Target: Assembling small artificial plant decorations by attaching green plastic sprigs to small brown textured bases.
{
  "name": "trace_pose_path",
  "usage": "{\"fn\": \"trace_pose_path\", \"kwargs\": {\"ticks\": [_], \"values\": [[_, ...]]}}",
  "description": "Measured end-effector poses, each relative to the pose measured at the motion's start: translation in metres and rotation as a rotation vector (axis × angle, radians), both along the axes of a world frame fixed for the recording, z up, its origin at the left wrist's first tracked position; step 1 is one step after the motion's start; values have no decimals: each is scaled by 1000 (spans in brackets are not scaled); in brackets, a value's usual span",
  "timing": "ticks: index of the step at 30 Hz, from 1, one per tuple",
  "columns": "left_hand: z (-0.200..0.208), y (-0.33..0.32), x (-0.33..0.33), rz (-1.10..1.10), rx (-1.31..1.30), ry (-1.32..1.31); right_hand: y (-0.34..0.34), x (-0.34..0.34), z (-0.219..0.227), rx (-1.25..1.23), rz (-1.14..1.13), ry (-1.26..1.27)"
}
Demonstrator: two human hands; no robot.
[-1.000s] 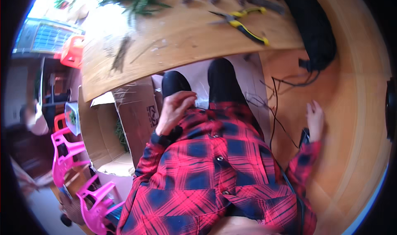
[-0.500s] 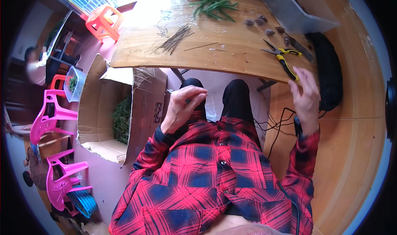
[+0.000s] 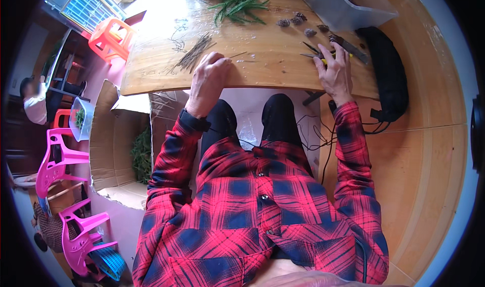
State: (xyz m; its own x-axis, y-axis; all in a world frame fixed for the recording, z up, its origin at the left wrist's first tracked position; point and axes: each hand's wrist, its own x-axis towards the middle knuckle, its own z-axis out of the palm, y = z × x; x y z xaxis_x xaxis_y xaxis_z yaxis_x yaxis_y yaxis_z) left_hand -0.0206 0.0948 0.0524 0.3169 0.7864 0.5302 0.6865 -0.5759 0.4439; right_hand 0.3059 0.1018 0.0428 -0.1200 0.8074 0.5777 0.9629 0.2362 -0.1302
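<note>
Several dark, thin sticks (image 3: 196, 52) lie bunched on the table (image 3: 283, 76), left of centre in the upper frame, with green sprigs (image 3: 237, 8) above them and pine cones (image 3: 309, 33) scattered toward the upper right. All of these lie loose; as far as the view shows, the materials are laid out and none is joined to another.

The pliers (image 3: 323, 56), yellow-handled, lie right of centre in the upper frame, partly covered by the right hand (image 3: 336, 77). Its fingers are parted, the thumb well apart from the forefinger, reaching over the handles and touching them without closing around them.

The left hand (image 3: 208, 80) is at the table's near edge, just below the bunch. Its fingers are bent inward, beside a single stick (image 3: 238, 54); their undersides are hidden, so I cannot tell whether they pinch anything.
</note>
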Motion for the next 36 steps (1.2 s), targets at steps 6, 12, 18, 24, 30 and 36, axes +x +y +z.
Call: {"fn": "trace_pose_path", "kwargs": {"ticks": [6,12,18,24,30,36], "values": [[-1,11,13,149,14,-61,-4,-1,5,14,-25,28],[-6,22,13,165,12,-85,-6,1,6,29,-36,31],[-11,34,14,256,-18,-88,-3,-3,6,20,-28,21],[-13,33,16,268,78,-90,-3,-3,5,11,-46,16],[-4,25,20,232,48,-90,-5,-4,7,6,-45,19],[-5,22,19,207,23,-10,-4,-8,8,-3,-37,58]]}}
